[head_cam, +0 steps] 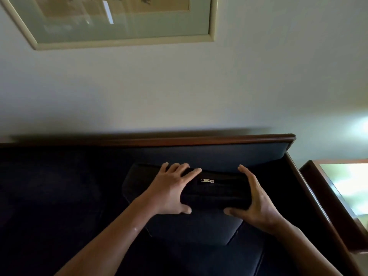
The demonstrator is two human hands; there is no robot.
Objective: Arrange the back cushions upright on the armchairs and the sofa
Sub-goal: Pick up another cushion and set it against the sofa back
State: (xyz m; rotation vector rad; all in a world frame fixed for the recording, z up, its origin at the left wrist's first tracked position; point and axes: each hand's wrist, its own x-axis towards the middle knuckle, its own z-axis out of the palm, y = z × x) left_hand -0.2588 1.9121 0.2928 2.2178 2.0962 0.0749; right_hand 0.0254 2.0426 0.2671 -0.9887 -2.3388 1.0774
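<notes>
At the right end of the sofa, on the seat [59, 196] and just in front of the padded backrest [229, 154]: the back cushion [191, 226], stood on its lower edge, zip seam turned up, zip pull [207, 180] roughly midway between the two hands. Upright or close to it. Touching the backrest or not: cannot tell, dark cloth on dark cloth.

Held from above by both hands. Left hand [171, 193] laid over the top seam, fingers spread across to the far side, thumb pressed onto the front face, so clamping the cushion's thickness and not merely resting on it. Right hand [256, 202] at the right end of the seam, fingers straight and close together down the far side, thumb hooked across the front, pinching in the same way.

Gripped at two places along the top, most likely, for steering a soft slab without letting it fold or tip. Brought under the wooden rail [199, 140] near the corner, presumably for support from behind once let go.

With the zip on top, perhaps not the finished way round; hard to say.

Next, as a guess: ease the top back against the backrest, then press the bottom edge in. Main risk: slumping forward on release.
</notes>
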